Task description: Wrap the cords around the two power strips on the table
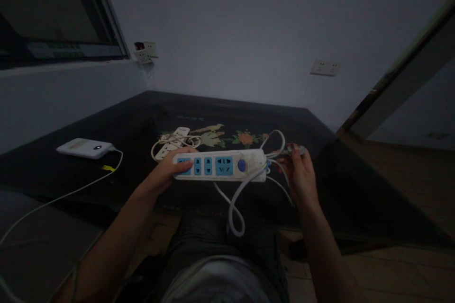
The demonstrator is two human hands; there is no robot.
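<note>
Dim light is falling on a pale wall (227,33) and on a dark table (337,184) that is filling the middle of the frame, a flower-and-bird pattern (245,138) showing on its top. From where I'm standing, the person is holding a white power strip (220,166) with blue sockets at the centre of the frame, above the table's near part. At its left end the left hand (167,168) is clamping it, the thumb pressing over the blue sockets and the other fingers mostly hiding behind. Right of centre, the right hand (302,170) is pinching a small pale piece (302,150) between thumb and fingers; it is too dim for me to tell what it is. A white cord (230,210) is looping around the strip's right end and hanging below it. Just behind the left hand, a smaller white power strip (174,144) is lying under its own tangled cable. Toward the left edge, a white power bank (83,148) is resting flat, a thin cable (81,188) trailing from it to the lower left. One wall socket (324,67) is showing at upper right.
</note>
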